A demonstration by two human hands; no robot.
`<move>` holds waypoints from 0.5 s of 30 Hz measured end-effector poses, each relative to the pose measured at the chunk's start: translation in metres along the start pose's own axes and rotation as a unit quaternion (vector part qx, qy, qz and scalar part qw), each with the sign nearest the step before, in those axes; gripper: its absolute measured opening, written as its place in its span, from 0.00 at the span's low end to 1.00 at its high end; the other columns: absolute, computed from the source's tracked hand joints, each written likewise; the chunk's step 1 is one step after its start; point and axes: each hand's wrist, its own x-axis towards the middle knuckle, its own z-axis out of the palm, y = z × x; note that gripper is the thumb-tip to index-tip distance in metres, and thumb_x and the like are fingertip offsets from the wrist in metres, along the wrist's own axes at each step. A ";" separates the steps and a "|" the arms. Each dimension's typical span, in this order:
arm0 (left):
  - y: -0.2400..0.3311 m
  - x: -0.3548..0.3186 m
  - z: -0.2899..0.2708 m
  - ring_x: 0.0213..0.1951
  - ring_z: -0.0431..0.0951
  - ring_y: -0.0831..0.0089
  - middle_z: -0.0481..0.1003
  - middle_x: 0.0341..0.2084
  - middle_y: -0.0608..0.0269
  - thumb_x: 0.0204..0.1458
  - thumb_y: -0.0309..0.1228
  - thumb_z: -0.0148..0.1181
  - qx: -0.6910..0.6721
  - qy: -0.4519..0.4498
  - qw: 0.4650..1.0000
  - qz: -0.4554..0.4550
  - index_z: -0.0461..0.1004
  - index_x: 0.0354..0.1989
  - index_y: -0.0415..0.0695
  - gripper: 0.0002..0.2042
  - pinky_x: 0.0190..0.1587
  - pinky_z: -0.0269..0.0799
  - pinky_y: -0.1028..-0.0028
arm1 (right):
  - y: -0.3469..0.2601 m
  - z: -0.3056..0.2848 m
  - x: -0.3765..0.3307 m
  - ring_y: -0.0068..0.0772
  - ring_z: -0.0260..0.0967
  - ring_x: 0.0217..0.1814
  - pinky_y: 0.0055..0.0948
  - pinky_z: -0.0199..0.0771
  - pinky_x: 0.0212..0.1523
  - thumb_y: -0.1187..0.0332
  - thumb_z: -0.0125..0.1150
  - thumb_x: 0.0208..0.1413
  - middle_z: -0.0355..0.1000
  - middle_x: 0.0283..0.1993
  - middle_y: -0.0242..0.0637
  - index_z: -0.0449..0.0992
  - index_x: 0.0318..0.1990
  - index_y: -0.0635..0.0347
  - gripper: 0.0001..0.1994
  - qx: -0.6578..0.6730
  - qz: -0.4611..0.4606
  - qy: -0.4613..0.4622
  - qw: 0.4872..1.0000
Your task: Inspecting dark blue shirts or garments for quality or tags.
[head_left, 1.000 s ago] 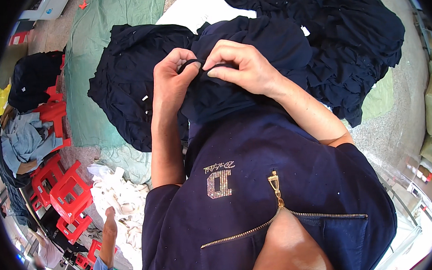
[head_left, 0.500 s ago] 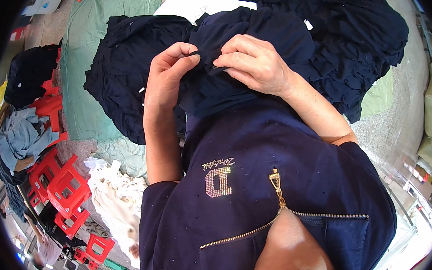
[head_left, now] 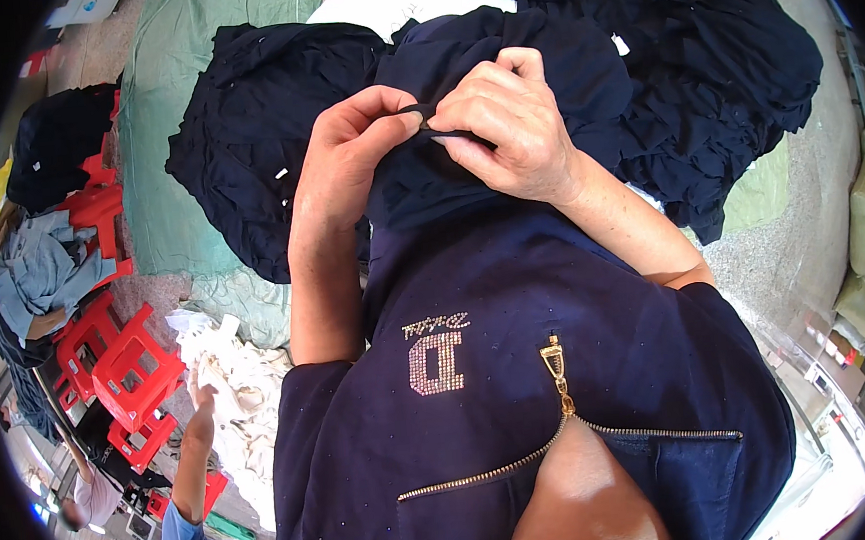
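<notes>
A dark navy garment [head_left: 498,55] is bunched up close in front of my chest. My left hand [head_left: 350,165] pinches a fold of its edge between thumb and fingers. My right hand [head_left: 508,129] grips the same edge just to the right, so the fingertips of both hands nearly touch. More navy garments lie in two heaps beyond, one on the left [head_left: 262,131] and a bigger one on the right [head_left: 709,60].
A green sheet [head_left: 180,107] covers the floor under the heaps. Red plastic stools [head_left: 123,367] stand at the left, beside a pile of white cloth [head_left: 235,384]. Another person's arm [head_left: 195,457] reaches toward that white pile at lower left.
Both hands have kept their pinch on the garment edge and shifted slightly along it. The other person's arm has come back into view at lower left.
</notes>
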 end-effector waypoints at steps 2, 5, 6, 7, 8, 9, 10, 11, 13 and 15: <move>0.001 0.000 0.002 0.35 0.72 0.86 0.76 0.31 0.72 0.56 0.24 0.61 -0.028 0.010 0.999 -0.010 0.78 0.37 0.36 0.04 0.42 0.67 0.84 | 0.000 0.001 -0.001 0.24 0.71 0.36 0.34 0.58 0.48 0.74 0.71 0.43 0.75 0.32 0.24 0.77 0.31 0.53 0.09 -0.049 -0.024 0.017 0.998; 0.000 0.000 0.003 0.36 0.72 0.86 0.76 0.31 0.72 0.56 0.24 0.61 -0.029 0.021 0.999 -0.004 0.79 0.37 0.36 0.04 0.43 0.67 0.84 | 0.000 0.001 -0.001 0.23 0.71 0.35 0.34 0.58 0.48 0.74 0.71 0.42 0.75 0.32 0.24 0.77 0.31 0.53 0.09 -0.075 -0.042 0.030 0.996; -0.001 0.000 0.003 0.36 0.72 0.86 0.76 0.31 0.72 0.56 0.24 0.61 -0.029 0.021 0.999 -0.004 0.79 0.37 0.36 0.04 0.43 0.67 0.84 | 0.001 0.002 -0.001 0.23 0.71 0.35 0.34 0.58 0.48 0.74 0.71 0.42 0.75 0.32 0.24 0.77 0.31 0.53 0.09 -0.075 -0.042 0.030 0.996; -0.002 0.000 0.004 0.36 0.72 0.86 0.77 0.32 0.72 0.57 0.24 0.61 -0.020 0.026 0.999 0.003 0.79 0.38 0.36 0.05 0.43 0.67 0.84 | 0.002 0.004 -0.001 0.23 0.71 0.35 0.34 0.58 0.47 0.74 0.71 0.42 0.75 0.32 0.24 0.77 0.31 0.53 0.09 -0.085 -0.051 0.036 0.994; -0.003 0.000 0.004 0.36 0.72 0.86 0.77 0.32 0.72 0.57 0.24 0.61 -0.012 0.031 0.999 0.010 0.79 0.39 0.36 0.05 0.43 0.67 0.84 | 0.004 0.005 -0.002 0.23 0.71 0.35 0.34 0.58 0.47 0.74 0.71 0.42 0.75 0.32 0.24 0.77 0.31 0.53 0.09 -0.094 -0.060 0.043 0.993; -0.004 0.000 0.006 0.36 0.72 0.86 0.77 0.32 0.72 0.57 0.24 0.61 -0.012 0.031 0.999 0.010 0.79 0.39 0.36 0.05 0.43 0.67 0.84 | 0.005 0.005 -0.002 0.23 0.71 0.35 0.34 0.58 0.47 0.74 0.71 0.42 0.75 0.32 0.24 0.77 0.31 0.53 0.09 -0.094 -0.059 0.043 0.993; -0.004 -0.001 0.009 0.36 0.72 0.86 0.77 0.32 0.72 0.58 0.24 0.60 -0.006 0.044 0.999 0.022 0.79 0.39 0.35 0.06 0.43 0.67 0.84 | 0.006 0.005 -0.002 0.23 0.71 0.35 0.34 0.58 0.48 0.74 0.71 0.42 0.75 0.32 0.24 0.77 0.31 0.53 0.09 -0.093 -0.061 0.038 0.993; -0.005 -0.001 0.011 0.36 0.72 0.86 0.77 0.32 0.72 0.58 0.24 0.60 0.001 0.057 0.998 0.035 0.79 0.40 0.35 0.06 0.43 0.67 0.84 | 0.007 0.006 -0.002 0.23 0.72 0.35 0.33 0.58 0.48 0.74 0.71 0.42 0.74 0.32 0.24 0.77 0.31 0.53 0.08 -0.092 -0.063 0.033 0.993; -0.009 -0.001 0.013 0.36 0.72 0.87 0.77 0.32 0.72 0.59 0.24 0.60 0.001 0.065 0.997 0.039 0.79 0.40 0.35 0.06 0.43 0.67 0.84 | 0.007 0.006 -0.002 0.23 0.71 0.35 0.34 0.58 0.48 0.74 0.71 0.43 0.74 0.32 0.24 0.77 0.31 0.54 0.08 -0.092 -0.063 0.028 0.993; -0.011 -0.002 0.012 0.36 0.72 0.87 0.77 0.32 0.72 0.59 0.24 0.60 0.002 0.073 0.996 0.042 0.79 0.41 0.35 0.06 0.43 0.67 0.84 | 0.007 0.006 -0.001 0.23 0.71 0.35 0.34 0.58 0.48 0.74 0.70 0.43 0.74 0.32 0.24 0.77 0.31 0.54 0.08 -0.092 -0.063 0.023 0.993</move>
